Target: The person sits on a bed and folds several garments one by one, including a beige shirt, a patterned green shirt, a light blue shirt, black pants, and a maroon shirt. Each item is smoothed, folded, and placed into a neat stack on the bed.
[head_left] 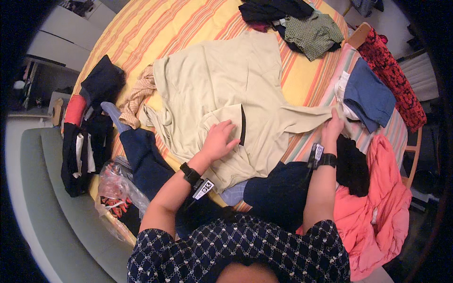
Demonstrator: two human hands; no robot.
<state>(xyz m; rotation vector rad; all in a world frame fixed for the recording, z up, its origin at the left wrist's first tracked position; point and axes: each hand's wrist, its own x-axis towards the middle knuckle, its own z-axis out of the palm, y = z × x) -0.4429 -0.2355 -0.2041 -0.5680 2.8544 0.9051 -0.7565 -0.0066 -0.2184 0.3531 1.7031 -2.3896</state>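
A pale beige long-sleeved garment (226, 85) lies spread over the middle of the bed, its collar part with a dark inner edge toward me. My left hand (219, 140) rests flat on the fabric beside that collar, fingers apart. Out to the right, my right hand (333, 126) is closed on the end of a sleeve (304, 117), which stretches sideways from the body of the garment. The other sleeve (158, 120) lies bunched at the left. My legs in dark blue trousers (281, 191) are folded under the garment's near edge.
Coral-pink cloth (377, 207) and a black garment (351, 167) lie at right, below folded blue cloth (370, 96). A green patterned garment (314, 35) sits at the far edge. Dark folded clothes (101, 82), a striped tan cloth (138, 96) and a clear plastic bag (118, 184) are at left.
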